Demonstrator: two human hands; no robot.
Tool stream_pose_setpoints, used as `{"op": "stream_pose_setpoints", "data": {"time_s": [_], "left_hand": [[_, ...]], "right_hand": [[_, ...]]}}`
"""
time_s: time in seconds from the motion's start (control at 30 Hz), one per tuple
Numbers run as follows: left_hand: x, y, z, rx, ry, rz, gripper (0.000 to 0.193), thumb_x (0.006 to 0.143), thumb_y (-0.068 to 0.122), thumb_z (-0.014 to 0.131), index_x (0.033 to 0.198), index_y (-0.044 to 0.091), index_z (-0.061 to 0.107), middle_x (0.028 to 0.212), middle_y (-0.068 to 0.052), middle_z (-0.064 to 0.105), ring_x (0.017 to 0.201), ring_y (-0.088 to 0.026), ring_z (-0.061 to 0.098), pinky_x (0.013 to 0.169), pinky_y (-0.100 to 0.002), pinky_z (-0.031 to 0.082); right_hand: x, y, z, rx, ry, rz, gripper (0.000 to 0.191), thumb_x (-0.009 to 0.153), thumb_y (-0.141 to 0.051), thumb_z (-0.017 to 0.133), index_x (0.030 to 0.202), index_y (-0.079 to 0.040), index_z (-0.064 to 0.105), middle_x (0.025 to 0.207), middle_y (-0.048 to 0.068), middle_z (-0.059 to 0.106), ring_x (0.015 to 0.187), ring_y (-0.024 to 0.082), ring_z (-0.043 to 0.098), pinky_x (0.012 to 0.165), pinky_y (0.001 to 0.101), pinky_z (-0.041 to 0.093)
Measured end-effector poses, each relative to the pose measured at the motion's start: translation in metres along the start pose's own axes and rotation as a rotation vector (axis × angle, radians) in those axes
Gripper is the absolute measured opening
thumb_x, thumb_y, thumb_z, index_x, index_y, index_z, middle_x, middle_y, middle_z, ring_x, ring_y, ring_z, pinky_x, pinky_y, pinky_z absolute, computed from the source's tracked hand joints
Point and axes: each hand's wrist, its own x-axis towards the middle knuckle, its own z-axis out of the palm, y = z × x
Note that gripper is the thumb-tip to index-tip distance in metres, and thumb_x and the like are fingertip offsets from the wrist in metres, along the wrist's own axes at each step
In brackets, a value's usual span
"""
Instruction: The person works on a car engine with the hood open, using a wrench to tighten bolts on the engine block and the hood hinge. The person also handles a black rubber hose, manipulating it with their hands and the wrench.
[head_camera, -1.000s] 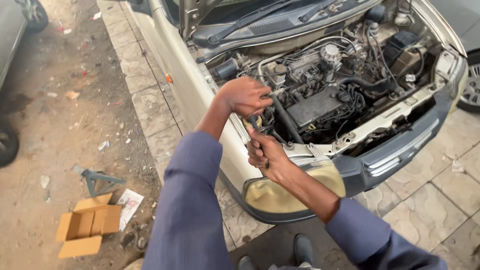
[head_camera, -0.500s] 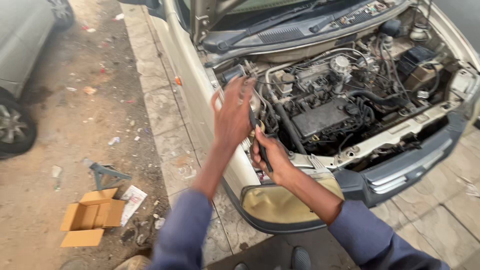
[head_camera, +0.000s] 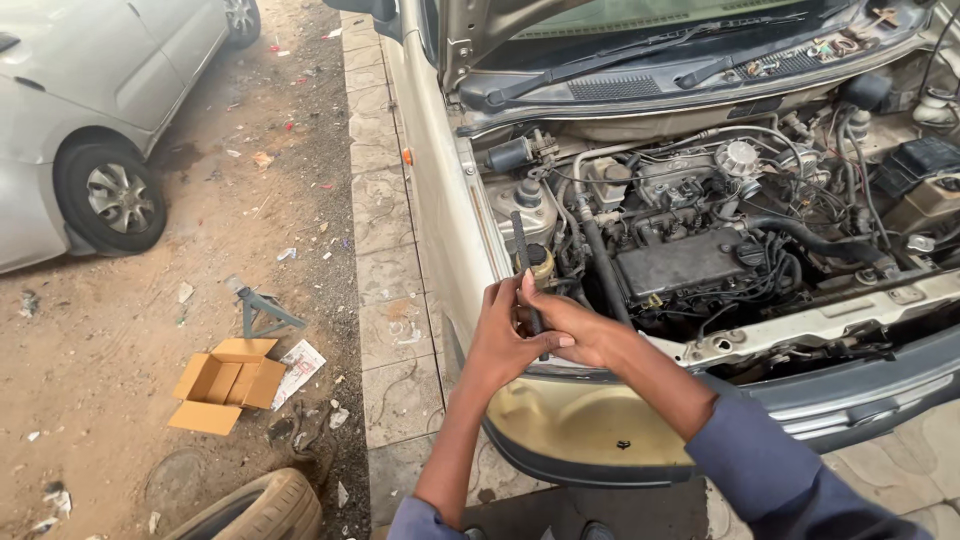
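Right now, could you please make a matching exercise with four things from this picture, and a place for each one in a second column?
Things:
1. short black rubber hose
2. open orange cardboard box
3. worn black tyre
4. silver car wheel with metal rim

Places:
A. lying at the bottom edge, on the dirt
B. upper left, on the parked car
C. on the dirt, beside a small metal stand
D. held by both hands, left hand and right hand, above the fender

Pairs: 1-D, 2-C, 3-A, 4-B

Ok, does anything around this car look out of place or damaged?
Yes. The headlight opening under both hands looks like an empty shell, no lamp visible. On the dirt lie an open cardboard box, scattered litter, a jack stand and a loose tyre.
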Motion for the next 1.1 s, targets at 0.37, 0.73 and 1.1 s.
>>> {"op": "stream_pose_setpoints", "data": {"time_s": [0.37,0.73,1.1], "left_hand": [[-0.014,0.011,0.028,0.373,0.236,-0.105,0.074,0.093,0.009,0.059,0.157,-0.003,0.024,0.135,-0.030,0.051,0.108,-0.052,0.061,0.091,-0.056,0.050],[-0.017,0.027,0.067,0.463,0.467,-0.205,0.025,0.094,0.006,0.061,0.111,-0.001,0.044,0.106,-0.030,0.057,0.091,-0.055,0.060,0.074,-0.064,0.046],[-0.009,0.048,0.076,0.505,0.526,-0.203,0.035,0.076,-0.011,0.062,0.108,0.000,0.052,0.111,-0.022,0.057,0.090,-0.051,0.062,0.072,-0.060,0.048]], "right_hand": [[-0.052,-0.106,-0.009,-1.810,0.155,-0.629,0.066,0.082,-0.066,0.064,0.122,-0.013,0.062,0.108,0.004,0.070,0.104,0.020,0.067,0.094,0.0415,0.050],[0.034,-0.146,0.033,-2.576,-0.994,-1.021,0.067,0.084,-0.073,0.060,0.081,-0.007,0.070,0.079,0.009,0.072,0.087,0.033,0.069,0.085,0.0455,0.050],[0.044,-0.126,-0.010,-2.504,-0.788,-1.236,0.072,0.075,-0.079,0.059,0.077,-0.007,0.065,0.066,0.005,0.067,0.062,0.029,0.069,0.076,0.0405,0.049]]}}
